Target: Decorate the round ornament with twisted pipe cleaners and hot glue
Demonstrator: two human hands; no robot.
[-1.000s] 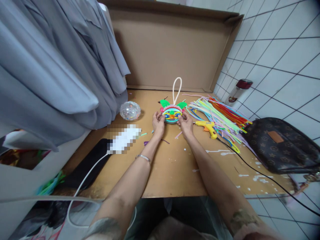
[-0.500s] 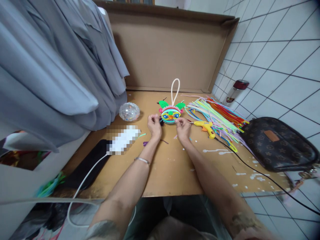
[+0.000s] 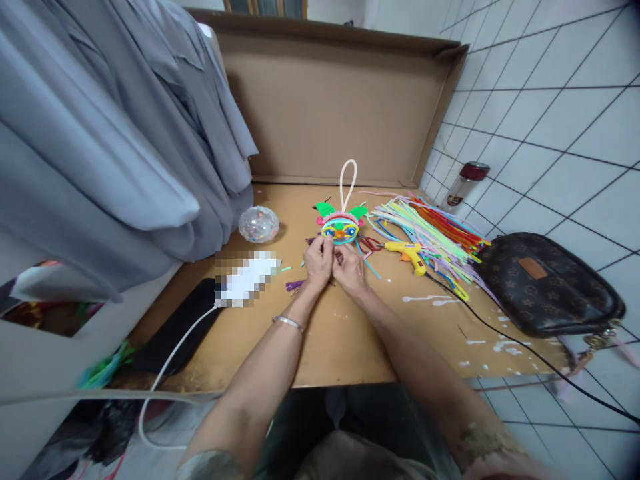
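A colourful craft animal face (image 3: 341, 225) with green ears, pink side balls and a cream loop on top stands near the middle of the table. Just in front of its lower edge, my left hand (image 3: 318, 262) is closed in a pinch. Close beside it, my right hand (image 3: 349, 265) is closed too, its fingertips meeting those of the left. Whatever the fingers hold is too small or hidden to make out. Dark red scissor handles (image 3: 371, 245) lie to the right of the face. A purple tuft (image 3: 295, 286) rests left of my left wrist.
Right of my hands lie a yellow glue gun (image 3: 407, 255) with a black cord, a heap of pipe cleaners (image 3: 430, 223) and a brown patterned bag (image 3: 555, 283). A clear ball (image 3: 259, 225) stands left. Behind rises a cardboard panel (image 3: 340, 100); grey cloth (image 3: 190, 133) hangs left.
My right hand has moved left, away from the glue gun's tip, to meet my left hand below the craft face. My left hand has shifted slightly right. The scissor handles now show more.
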